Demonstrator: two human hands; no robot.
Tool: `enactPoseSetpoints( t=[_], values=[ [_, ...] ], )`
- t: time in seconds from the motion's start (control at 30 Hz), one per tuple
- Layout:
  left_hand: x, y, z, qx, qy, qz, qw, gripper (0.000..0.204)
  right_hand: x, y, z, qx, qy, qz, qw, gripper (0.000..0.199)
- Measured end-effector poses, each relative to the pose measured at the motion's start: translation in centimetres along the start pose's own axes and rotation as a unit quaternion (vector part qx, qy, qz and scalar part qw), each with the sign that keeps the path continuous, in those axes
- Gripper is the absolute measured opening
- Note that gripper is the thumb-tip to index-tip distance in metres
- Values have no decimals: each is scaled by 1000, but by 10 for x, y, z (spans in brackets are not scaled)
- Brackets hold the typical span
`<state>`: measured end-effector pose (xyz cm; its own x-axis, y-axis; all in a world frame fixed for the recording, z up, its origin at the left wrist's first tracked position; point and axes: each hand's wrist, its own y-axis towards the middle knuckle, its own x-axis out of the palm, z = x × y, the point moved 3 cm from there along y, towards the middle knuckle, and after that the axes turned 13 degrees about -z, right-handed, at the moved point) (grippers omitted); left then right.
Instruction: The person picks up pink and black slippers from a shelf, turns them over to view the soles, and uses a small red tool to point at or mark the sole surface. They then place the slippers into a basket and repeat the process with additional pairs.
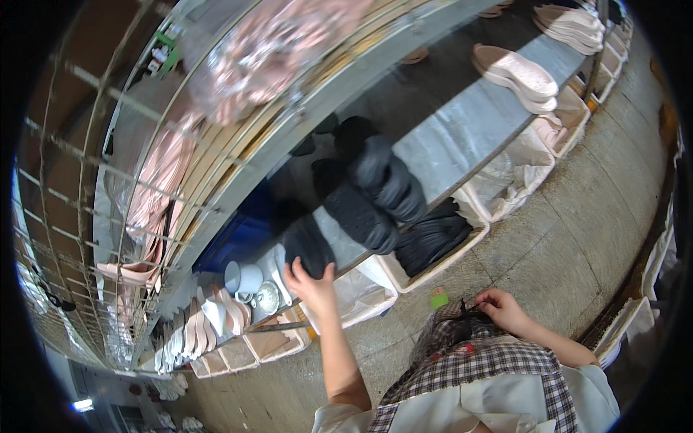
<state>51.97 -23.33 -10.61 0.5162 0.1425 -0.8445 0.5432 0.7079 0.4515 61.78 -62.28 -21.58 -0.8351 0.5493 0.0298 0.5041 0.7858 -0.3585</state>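
Observation:
My left hand (312,287) reaches to the shelf and is closed round the near end of a stack of black shoe soles (307,242), thumb on one side and fingers on the other. Beyond it stand more stacks of black soles (357,216), close together on the grey shelf. My right hand (503,310) is held in front of my checked apron (476,366), its fingers pinched together. Something thin and dark lies at those fingertips, too small to make out.
White lined bins (512,177) run below the shelf edge, one holding black soles (433,242). Pale pink soles (516,76) lie far right; pale soles and a white mug (244,278) stand left. Wire mesh (94,195) and a plank shelf with pink bagged pieces rise at upper left.

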Motion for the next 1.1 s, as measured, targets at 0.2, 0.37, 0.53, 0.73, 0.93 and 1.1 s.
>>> enactPoseSetpoints(
  t=[0.2,0.37,0.53,0.73,0.93,1.1],
  values=[
    [-8,7,-6,6,10,-25,1000,76,-34,-46,26,-31,-4,28,999,15],
    [-43,-7,56,64,25,82,994,92,-72,-92,43,-12,72,98,992,15],
    [-45,-45,192,382,-259,43,886,55,-115,-126,45,75,112,159,978,38],
    [45,-16,338,363,-460,-164,794,62,-167,-117,41,88,105,265,955,20],
    [171,115,416,73,-622,-175,760,62,-222,-92,24,-108,-95,302,942,37],
    [297,243,440,-136,-653,-215,713,70,-279,-66,41,47,81,293,952,27]
  ],
)
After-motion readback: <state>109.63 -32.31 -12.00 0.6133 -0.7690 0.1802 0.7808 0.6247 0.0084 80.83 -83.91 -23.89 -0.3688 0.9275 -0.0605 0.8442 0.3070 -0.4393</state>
